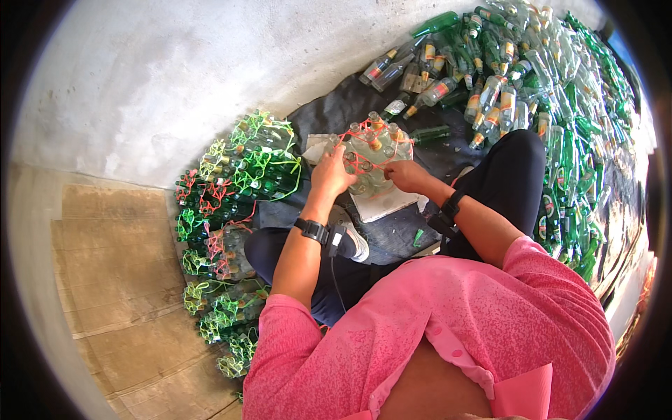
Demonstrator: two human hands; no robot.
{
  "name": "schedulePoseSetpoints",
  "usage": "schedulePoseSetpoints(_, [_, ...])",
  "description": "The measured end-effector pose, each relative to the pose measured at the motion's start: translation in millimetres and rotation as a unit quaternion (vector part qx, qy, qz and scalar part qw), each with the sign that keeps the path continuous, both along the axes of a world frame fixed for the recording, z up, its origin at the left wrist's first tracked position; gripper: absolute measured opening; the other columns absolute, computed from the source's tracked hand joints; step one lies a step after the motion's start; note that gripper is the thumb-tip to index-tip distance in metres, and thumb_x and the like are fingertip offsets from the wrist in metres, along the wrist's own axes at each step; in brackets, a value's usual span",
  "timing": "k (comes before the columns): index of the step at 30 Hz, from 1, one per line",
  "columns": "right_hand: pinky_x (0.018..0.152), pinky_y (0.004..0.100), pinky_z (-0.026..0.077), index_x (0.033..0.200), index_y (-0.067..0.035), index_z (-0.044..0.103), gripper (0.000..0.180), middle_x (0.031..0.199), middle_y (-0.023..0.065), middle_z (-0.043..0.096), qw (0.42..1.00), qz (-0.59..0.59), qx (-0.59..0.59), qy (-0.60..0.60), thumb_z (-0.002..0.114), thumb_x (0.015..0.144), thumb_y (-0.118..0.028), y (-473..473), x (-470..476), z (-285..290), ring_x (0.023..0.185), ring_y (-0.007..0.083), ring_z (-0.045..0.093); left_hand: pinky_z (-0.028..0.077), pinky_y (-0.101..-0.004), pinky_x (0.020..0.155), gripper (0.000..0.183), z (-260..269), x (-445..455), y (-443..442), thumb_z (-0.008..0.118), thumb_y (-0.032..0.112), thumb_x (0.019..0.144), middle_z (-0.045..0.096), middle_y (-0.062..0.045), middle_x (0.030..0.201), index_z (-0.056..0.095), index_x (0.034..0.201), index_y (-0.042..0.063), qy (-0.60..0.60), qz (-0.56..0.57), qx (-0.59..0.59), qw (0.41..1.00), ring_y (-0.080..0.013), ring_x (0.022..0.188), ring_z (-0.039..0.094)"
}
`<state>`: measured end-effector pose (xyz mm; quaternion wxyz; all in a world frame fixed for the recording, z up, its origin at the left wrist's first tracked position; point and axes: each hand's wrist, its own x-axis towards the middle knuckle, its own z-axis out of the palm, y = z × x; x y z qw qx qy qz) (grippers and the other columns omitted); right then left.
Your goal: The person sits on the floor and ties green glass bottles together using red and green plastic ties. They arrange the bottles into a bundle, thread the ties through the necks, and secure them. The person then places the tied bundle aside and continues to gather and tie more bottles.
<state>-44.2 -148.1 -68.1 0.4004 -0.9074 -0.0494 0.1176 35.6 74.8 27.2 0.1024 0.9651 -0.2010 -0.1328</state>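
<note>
Before me stands a round bundle of clear glass bottles [375, 144], upright and close together. Red plastic strapping [362, 164] is woven around the bottle necks. My left hand [332, 170] grips the bundle's near left side, at the bottle necks and the strap; its fingertips are partly hidden. On the near right side, my right hand [407, 176] is curled, its fingertips pinched where the red strap runs. The bundle rests on a pale flat board [380, 206], set on a black sheet [336, 113] between my legs.
Strapped bundles of green and clear bottles [268, 168] stand close on my left. A large heap of loose bottles [551, 79] curves around the far side and right. Flattened cardboard [121, 262] covers the floor at left, beside a pale wall [184, 68]. One green bottle [430, 134] lies behind the bundle.
</note>
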Motion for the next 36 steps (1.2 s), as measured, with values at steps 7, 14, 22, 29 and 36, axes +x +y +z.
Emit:
schedulePoseSetpoints(7, [0.081,0.0517,0.052,0.096,-0.002,0.067,0.023,0.096,0.0233,0.070,0.995,0.034,0.063,-0.067,0.052,0.095,-0.020,13.6,-7.2,-5.6,0.093,0.0460,0.066,0.055,-0.0471,0.098,0.082,4.2,14.3,11.7,0.088,0.022,0.067,0.057,-0.020,0.140,0.056,0.142,0.012,-0.062,-0.070,-0.022,0.995,-0.0380,0.120,0.064])
schedulePoseSetpoints(14, [0.083,0.0508,0.050,0.098,-0.001,0.066,0.025,0.094,0.0240,0.068,0.992,-0.033,0.109,-0.049,0.054,0.098,-0.022,19.4,-17.6,1.8,0.093,0.0449,0.065,0.051,-0.0482,0.102,0.077,4.7,7.7,3.6,0.088,0.021,0.066,0.055,-0.015,0.143,0.059,0.138,0.014,-0.087,-0.053,0.066,0.993,-0.0392,0.123,0.061])
schedulePoseSetpoints(22, [0.084,0.0424,0.050,0.102,0.000,0.068,0.025,0.094,0.0200,0.069,0.994,-0.041,0.100,-0.003,0.056,0.100,-0.022,15.5,-14.4,13.3,0.091,0.0341,0.066,0.036,-0.0515,0.116,0.069,2.2,-16.7,-36.7,0.086,0.024,0.069,0.053,-0.014,0.140,0.063,0.133,0.015,-0.175,-0.202,-0.032,0.963,-0.0339,0.139,0.043])
schedulePoseSetpoints(29, [0.082,0.0504,0.051,0.104,0.001,0.068,0.028,0.096,0.0265,0.069,0.981,-0.101,0.163,-0.023,0.056,0.098,-0.024,16.7,-23.6,24.4,0.093,0.0447,0.067,0.037,-0.0526,0.112,0.043,-28.0,-8.5,-37.3,0.088,0.031,0.070,0.061,-0.008,0.117,0.069,0.103,0.013,-0.189,-0.177,0.020,0.966,-0.0312,0.120,0.054])
schedulePoseSetpoints(36, [0.079,0.0448,0.051,0.099,0.000,0.069,0.026,0.091,0.0226,0.069,0.981,-0.078,0.173,0.034,0.059,0.097,-0.024,4.2,-19.1,27.8,0.085,0.0361,0.067,0.039,-0.0508,0.110,0.044,-27.9,-10.4,-30.1,0.088,0.035,0.072,0.061,-0.005,0.111,0.069,0.106,0.014,-0.208,-0.173,-0.006,0.963,-0.0280,0.117,0.056])
